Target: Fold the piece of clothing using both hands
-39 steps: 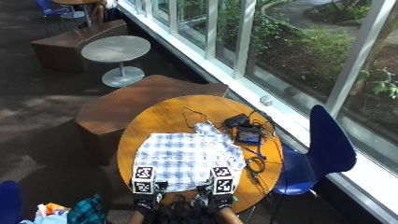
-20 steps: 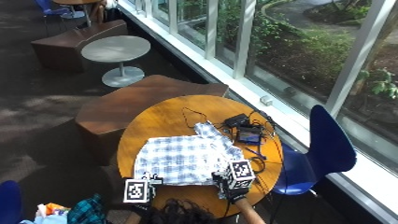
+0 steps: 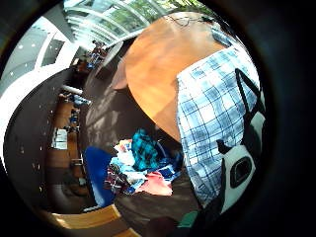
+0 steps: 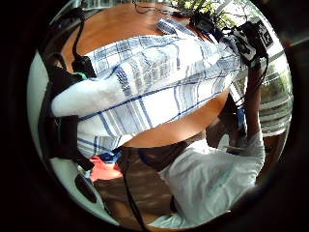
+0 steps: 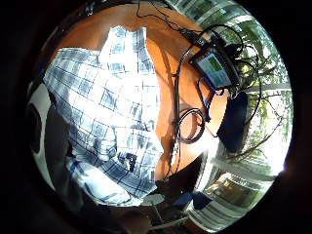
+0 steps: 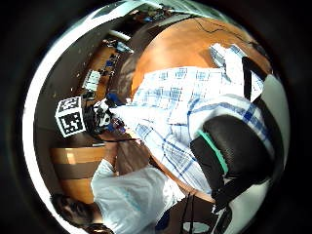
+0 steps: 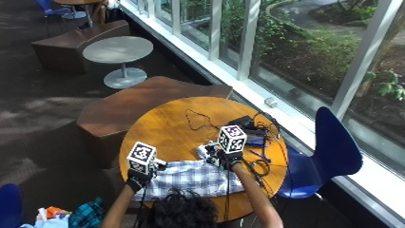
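Shirt lies on the table at its near edge. Left hand and right hand each pinch an edge, well apart, lifted to carry the fold over evenly.

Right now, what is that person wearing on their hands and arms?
Black gloves cover the left hand and the right hand. Above the gloves the forearms are bare; the right thumb side palm view shows a white short-sleeved T-shirt.
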